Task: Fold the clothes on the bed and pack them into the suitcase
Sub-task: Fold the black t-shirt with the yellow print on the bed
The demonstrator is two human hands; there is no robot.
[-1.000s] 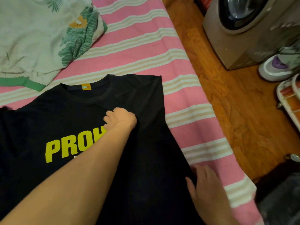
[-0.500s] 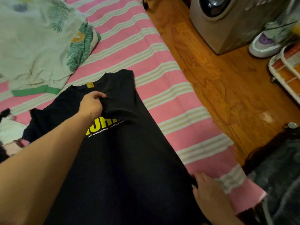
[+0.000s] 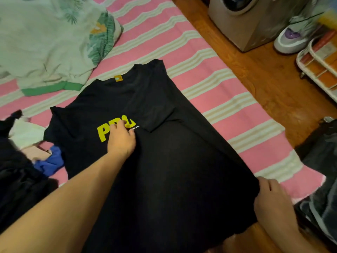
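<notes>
The left hand (image 3: 121,137) is laid on the black T-shirt (image 3: 164,161), on its yellow letters, with the fingers bent down onto the cloth; whether cloth is pinched cannot be told. The right hand (image 3: 271,203) is closed on the shirt's lower right edge, with cloth held between thumb and fingers. The shirt is spread on the pink striped bed (image 3: 209,84), and its right side is folded over onto its middle. Past the shirt's collar a pale green leafy garment (image 3: 54,42) is seen. Left of the shirt a small heap of clothes (image 3: 36,152) is piled. Right of the shirt, off the bed, a dark suitcase (image 3: 321,179) is partly seen on the wooden floor (image 3: 264,79).
</notes>
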